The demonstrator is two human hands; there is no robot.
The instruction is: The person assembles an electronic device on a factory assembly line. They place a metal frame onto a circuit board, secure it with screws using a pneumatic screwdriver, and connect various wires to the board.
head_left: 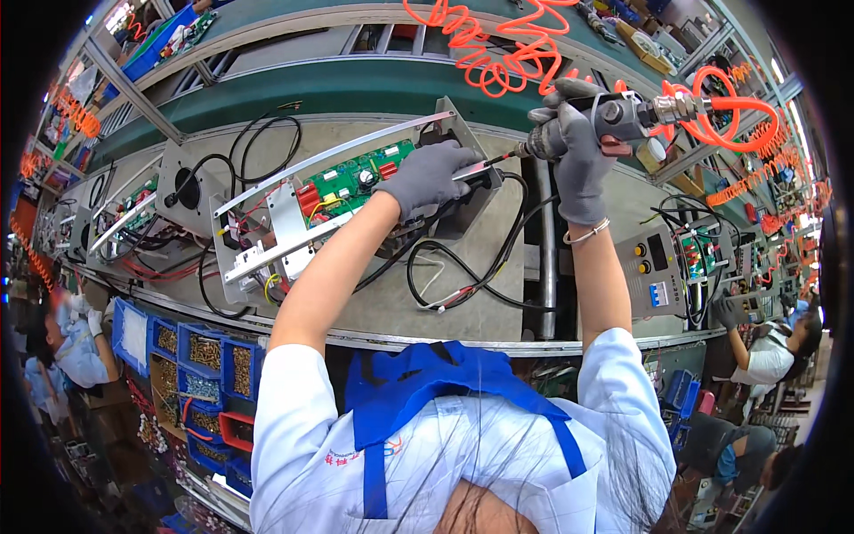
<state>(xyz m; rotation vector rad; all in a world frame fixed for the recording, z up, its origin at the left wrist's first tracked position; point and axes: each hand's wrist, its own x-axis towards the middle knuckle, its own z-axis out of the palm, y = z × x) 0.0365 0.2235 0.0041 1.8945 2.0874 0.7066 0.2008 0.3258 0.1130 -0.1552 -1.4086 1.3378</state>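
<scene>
Workbench [498,222]: screwdriver [587,120] horizontal, tip leftward.

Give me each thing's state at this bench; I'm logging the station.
Left hand: gloved, pressing on the chassis.
Right hand: gloved, gripping the air screwdriver.
Air screwdriver: held level, bit toward the chassis.
Chassis: open, green board exposed.
Orange hose: coiled, hanging.
Parts bins: filled with screws.

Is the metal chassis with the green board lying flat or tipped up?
Tipped up: the chassis leans on edge on the bench, steadied by the left hand.
</scene>
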